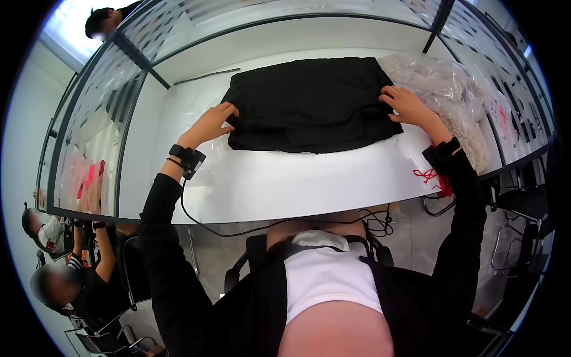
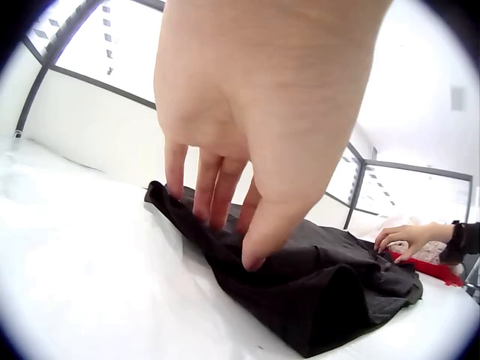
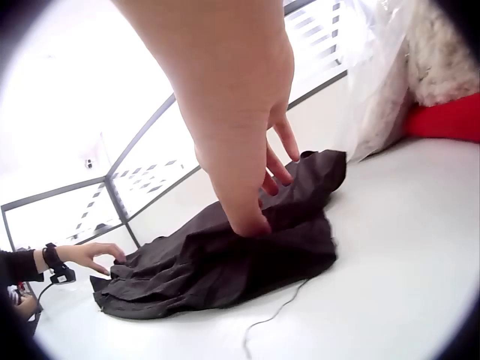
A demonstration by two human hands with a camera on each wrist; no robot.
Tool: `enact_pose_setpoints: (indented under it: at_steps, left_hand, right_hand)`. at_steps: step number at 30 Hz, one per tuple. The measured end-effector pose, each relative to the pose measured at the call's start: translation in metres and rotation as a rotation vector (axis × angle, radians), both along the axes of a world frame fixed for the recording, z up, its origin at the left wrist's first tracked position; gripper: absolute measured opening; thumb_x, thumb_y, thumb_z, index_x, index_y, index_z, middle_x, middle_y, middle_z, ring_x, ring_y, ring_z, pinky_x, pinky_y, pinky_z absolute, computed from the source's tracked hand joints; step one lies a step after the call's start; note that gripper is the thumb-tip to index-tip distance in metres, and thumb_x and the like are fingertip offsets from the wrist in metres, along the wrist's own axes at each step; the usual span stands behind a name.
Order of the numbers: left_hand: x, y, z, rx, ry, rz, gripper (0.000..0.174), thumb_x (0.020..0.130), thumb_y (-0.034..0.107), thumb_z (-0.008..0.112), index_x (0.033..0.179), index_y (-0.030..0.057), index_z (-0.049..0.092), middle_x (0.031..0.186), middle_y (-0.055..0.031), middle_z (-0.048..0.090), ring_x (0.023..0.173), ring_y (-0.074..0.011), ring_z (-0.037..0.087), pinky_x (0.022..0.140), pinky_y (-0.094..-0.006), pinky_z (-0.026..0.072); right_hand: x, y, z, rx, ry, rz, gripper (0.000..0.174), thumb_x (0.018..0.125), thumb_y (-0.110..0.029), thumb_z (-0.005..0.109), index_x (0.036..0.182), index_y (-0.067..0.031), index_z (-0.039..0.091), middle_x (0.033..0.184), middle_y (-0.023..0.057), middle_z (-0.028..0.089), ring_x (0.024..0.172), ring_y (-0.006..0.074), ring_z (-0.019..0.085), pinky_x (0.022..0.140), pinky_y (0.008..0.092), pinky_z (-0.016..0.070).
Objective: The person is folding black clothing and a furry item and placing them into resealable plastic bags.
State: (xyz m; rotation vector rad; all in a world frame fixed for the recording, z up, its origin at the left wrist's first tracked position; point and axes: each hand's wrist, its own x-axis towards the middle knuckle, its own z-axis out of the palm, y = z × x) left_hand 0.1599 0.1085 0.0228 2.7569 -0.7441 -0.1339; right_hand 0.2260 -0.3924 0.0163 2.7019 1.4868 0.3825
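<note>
A black cloth [image 1: 309, 104], folded into a wide rough rectangle, lies on the white table. At its left edge is my left hand [image 1: 214, 124]. In the left wrist view that hand's fingers point down onto the cloth [image 2: 315, 262], the thumb apart from them and touching a fold. My right hand [image 1: 410, 108] is at the opposite edge, its thumb and fingers spread over the cloth. The right wrist view shows the thumb on a raised fold of the cloth [image 3: 217, 255], with the fingertips partly hidden behind it. A loose thread [image 3: 274, 319] trails from the hem.
Clear plastic bags with fluffy beige material [image 1: 440, 83] lie right of the cloth. Red string [image 1: 437, 178] hangs by the table's front right edge. Low partitions [image 1: 285, 41] border the white table [image 1: 285, 184]. A black cable [image 1: 238, 234] runs from the left wrist below the table edge.
</note>
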Motion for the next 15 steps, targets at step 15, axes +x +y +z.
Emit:
enact_pose_setpoints:
  at_steps: [15]
  left_hand:
    - [-0.008, -0.015, 0.005, -0.092, -0.082, -0.122, 0.018, 0.073, 0.002, 0.061, 0.089, 0.0053, 0.053, 0.108, -0.0073, 0.05, 0.1, -0.0253, 0.051, 0.084, -0.0311, 0.0431]
  right_hand:
    - [-0.038, 0.1, -0.015, 0.133, 0.063, 0.184, 0.012, 0.073, -0.009, 0.06, 0.079, -0.0057, 0.049, 0.095, 0.004, 0.051, 0.086, 0.0194, 0.051, 0.079, 0.0319, 0.0397]
